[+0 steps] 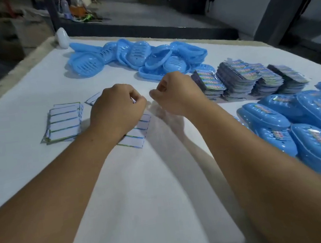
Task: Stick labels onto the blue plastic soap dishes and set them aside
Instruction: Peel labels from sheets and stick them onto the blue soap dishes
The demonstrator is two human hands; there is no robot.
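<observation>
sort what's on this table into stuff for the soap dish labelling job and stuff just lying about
For the job:
- loose pile of unlabelled blue plastic soap dishes
- stacks of colourful printed labels
- labelled blue soap dishes set aside
- white backing sheets
- both hands: left, right

Lying about:
- white rounded plastic object
- clutter on the floor
</observation>
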